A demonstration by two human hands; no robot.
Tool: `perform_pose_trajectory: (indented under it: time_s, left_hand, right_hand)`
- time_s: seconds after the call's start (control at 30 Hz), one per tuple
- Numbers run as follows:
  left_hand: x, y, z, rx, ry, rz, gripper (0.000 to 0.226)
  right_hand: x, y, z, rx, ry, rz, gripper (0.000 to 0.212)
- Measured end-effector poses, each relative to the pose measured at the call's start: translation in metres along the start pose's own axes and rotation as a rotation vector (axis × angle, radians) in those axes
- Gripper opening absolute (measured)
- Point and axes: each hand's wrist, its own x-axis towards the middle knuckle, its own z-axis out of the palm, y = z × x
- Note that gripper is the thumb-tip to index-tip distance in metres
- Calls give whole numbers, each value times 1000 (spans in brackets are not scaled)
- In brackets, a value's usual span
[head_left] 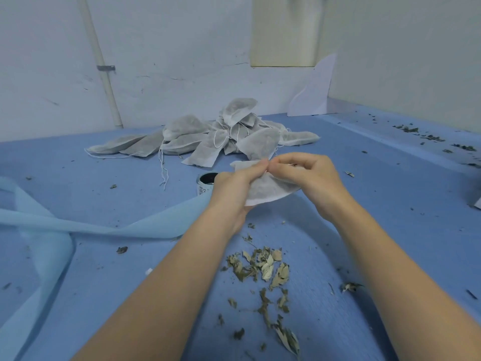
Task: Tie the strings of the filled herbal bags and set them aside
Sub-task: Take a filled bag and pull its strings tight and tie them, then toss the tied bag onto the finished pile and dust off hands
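Observation:
I hold one white herbal bag (268, 190) above the blue table, at the centre of the view. My left hand (235, 190) grips its left side from below, with thumb and fingers pinched at the bag's neck. My right hand (305, 175) pinches the same neck from the right; the fingertips of both hands meet there. The string itself is hidden under my fingers. Behind my hands lies a pile of filled bags (208, 134), several with loose white strings trailing toward me.
A small open tin (205, 182) stands just left of my left hand. Dried leaves (260, 267) are scattered in front of me and along the right edge. A light-blue cloth (78, 222) lies folded across the left. White walls close the back and right.

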Motion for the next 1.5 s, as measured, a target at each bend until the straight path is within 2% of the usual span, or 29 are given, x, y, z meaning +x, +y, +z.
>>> perform_pose_trajectory:
  time_s: [0.17,0.3,0.37,0.47,0.53,0.6,0.7,0.8,0.93,1.03,1.1,1.27,1.4,1.5]
  left_hand:
    - [-3,9,-13,176,1,141,13]
    - [-12,16,-24,286,68,234,15]
    - [-16,20,-30,296,115,270,13]
    - [-16,29,-44,265,221,300,18]
    - [-15,35,-53,228,276,302,24]
    - [-13,40,-60,202,315,302,25]
    - [-9,47,-63,169,364,310,28]
    - [-4,54,-62,153,367,328,30]
    - [3,58,-61,181,377,346,33]
    - [7,54,-58,194,412,342,34]
    - [10,49,-56,209,422,331,35]
    - [14,39,-47,344,530,304,41]
    - [18,31,-40,491,565,327,38]
    - [18,28,-39,583,585,338,36]
  right_hand:
    - [2,1,-4,-79,-16,-110,7]
    - [4,1,8,-66,-15,-166,11]
    - [7,1,18,3,-5,-148,13]
    - [15,4,27,108,22,6,20]
    - [19,14,28,-152,-51,78,24]
    - [20,24,29,-410,-187,101,43]
    - [26,29,39,-459,-247,72,66]
    - [37,29,50,-547,-245,-17,72]
    - [47,29,62,-596,-347,-26,83]
    - [49,29,73,-568,-381,-29,68]
    - [49,29,80,-538,-333,-7,55]
    - [43,33,91,-575,-234,45,76]
    - [36,34,96,-601,-156,52,57]
    - [34,34,98,-571,-111,53,54]
